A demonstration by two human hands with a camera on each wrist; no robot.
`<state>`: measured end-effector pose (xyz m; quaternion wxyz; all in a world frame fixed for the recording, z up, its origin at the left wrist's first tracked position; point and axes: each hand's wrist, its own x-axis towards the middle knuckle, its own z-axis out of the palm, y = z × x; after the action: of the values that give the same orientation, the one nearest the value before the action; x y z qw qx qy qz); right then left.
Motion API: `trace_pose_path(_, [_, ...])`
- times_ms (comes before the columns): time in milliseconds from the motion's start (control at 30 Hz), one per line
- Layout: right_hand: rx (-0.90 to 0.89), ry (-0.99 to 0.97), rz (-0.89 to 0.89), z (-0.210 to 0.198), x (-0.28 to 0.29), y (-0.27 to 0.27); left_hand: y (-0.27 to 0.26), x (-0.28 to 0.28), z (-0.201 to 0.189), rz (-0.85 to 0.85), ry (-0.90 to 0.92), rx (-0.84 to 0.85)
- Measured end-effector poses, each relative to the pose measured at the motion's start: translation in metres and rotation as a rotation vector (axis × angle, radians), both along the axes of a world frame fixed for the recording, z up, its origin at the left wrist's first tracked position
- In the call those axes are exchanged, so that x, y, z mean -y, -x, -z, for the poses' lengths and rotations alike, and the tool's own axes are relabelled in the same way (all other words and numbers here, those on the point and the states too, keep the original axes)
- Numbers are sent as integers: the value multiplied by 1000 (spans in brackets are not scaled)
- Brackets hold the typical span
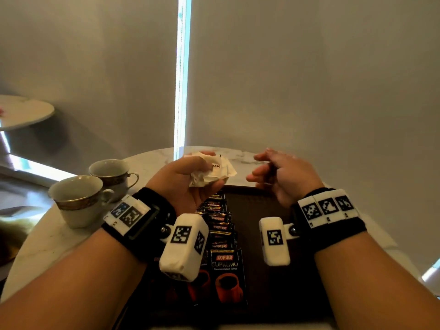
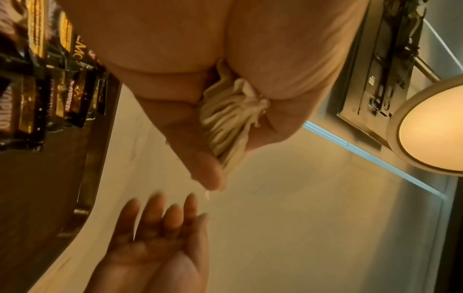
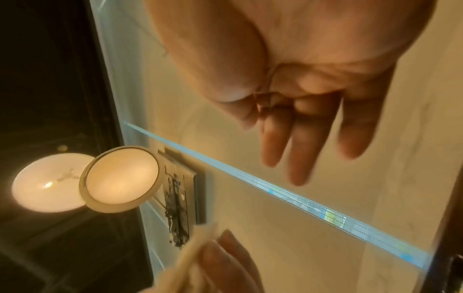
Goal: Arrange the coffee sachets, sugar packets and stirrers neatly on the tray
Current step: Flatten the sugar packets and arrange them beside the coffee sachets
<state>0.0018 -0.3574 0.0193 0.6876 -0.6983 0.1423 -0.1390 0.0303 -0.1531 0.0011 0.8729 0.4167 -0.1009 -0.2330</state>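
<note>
Two empty white teacups with gold-patterned bands stood side by side on the round marble table (image 1: pixel 35 248), left side: nearer teacup (image 1: pixel 78 201), farther teacup (image 1: pixel 112 175), handles to the right. Second round table (image 1: pixel 26 110) at far left. Grey blinds (image 1: pixel 309 67) behind, bright gap (image 1: pixel 182 75) between them.

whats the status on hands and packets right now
Left hand grips sugar packets. Right hand open, empty. Coffee sachets rowed on tray. Nothing blocking.
</note>
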Motion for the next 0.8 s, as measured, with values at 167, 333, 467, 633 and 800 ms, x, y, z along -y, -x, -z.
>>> trace_pose_path(167, [99,75,-302,10,-25,-7,-3,1,6,37,-3,53])
trace_pose_path(333, [144,106,-391,20,-36,-7,-3,0,7,60,30,108])
trace_pose_path(467, [170,-104,-385,18,-38,-8,-3,-2,8,90,50,143])
trace_pose_path(633, [165,-153,-378,14,-37,-3,-5,-3,11,88,18,128])
trace_pose_path(800, [171,-232,-369,13,-35,-6,-9,-2,15,77,-26,142])
